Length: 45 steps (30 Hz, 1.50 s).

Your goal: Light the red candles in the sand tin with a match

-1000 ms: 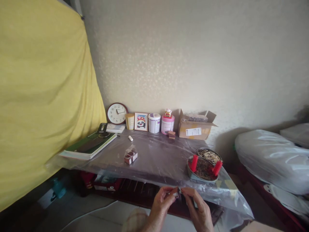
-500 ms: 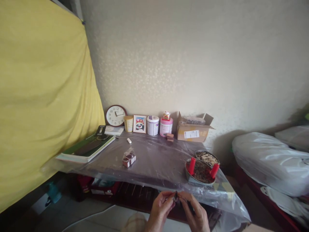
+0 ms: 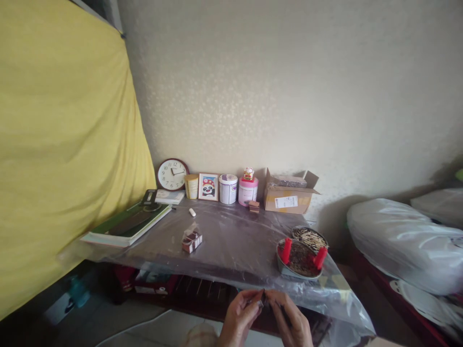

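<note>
Below the front edge of the table, my left hand (image 3: 239, 315) grips a small matchbox (image 3: 261, 302), which is mostly covered by the fingers. My right hand (image 3: 291, 315) is pinched closed right beside it, its fingertips meeting the box; what they hold is too small and dark to make out. Beyond the hands, an oval tin (image 3: 300, 275) of dark grains carries two red candles (image 3: 287, 250), both unlit. Behind it lies a round tin (image 3: 310, 236) full of matchsticks. A wrapped pack of matchboxes (image 3: 191, 241) sits on the table to the left.
The table (image 3: 231, 241) has a clear plastic cover. Along the wall stand a clock (image 3: 172, 174), a panda picture (image 3: 209, 187), a white can (image 3: 228, 189), a pink can (image 3: 248, 192) and an open carton (image 3: 288, 200). Books (image 3: 126, 224) lie left; plastic bags (image 3: 401, 246) are right.
The view has shifted very slightly. Both hands stay together at the matchbox, the right fingers having moved a little closer against it.
</note>
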Tool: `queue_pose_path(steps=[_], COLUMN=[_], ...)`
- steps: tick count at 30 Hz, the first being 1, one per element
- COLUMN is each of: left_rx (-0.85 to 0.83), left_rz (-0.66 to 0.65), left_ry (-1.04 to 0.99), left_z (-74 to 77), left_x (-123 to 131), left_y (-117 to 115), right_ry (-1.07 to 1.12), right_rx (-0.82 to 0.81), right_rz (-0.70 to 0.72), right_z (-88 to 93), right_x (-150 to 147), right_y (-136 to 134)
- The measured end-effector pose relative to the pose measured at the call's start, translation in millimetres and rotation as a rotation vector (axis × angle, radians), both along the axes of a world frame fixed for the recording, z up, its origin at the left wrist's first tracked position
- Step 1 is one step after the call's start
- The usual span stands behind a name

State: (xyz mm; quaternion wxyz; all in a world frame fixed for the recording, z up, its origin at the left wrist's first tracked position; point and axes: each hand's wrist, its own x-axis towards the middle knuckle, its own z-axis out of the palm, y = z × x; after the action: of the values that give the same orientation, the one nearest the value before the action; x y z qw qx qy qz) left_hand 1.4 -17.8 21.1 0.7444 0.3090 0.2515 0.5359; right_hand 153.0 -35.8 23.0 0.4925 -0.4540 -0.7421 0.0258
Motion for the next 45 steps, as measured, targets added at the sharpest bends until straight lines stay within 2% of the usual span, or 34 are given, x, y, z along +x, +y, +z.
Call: queue_pose_path(steps=[10,16,21,32,40,45], left_rx=[-0.008,-0.045,-0.037,0.052,0.073,0.057], left_rz=[0.021,0.033,0.033,0.002,-0.074,-0.055], left_ry=[-0.016,0.01,0.021,0.081,0.128,0.176], left_z=[-7.1,-10.5,-6.8,-1.6,3.0,6.4], left_x=[4,5,6,8,-2,-5], left_y=[3,2,2,2,-1,-3], right_ry=[-0.024,-0.066,-0.091,-0.11,-0.045,0.07], right_rx=[0.027,0.098,0.104,0.15,0.13,0.071], right_rz=[0.076,-0.016,-0.048,-0.046,-0.065,-0.065], right_z=[16.4,6.8,3.3,9.0,13.3,13.0], right_x=[-1,3,6,8,1,-3], right_y=[-2,0,0,-1,-8,-9])
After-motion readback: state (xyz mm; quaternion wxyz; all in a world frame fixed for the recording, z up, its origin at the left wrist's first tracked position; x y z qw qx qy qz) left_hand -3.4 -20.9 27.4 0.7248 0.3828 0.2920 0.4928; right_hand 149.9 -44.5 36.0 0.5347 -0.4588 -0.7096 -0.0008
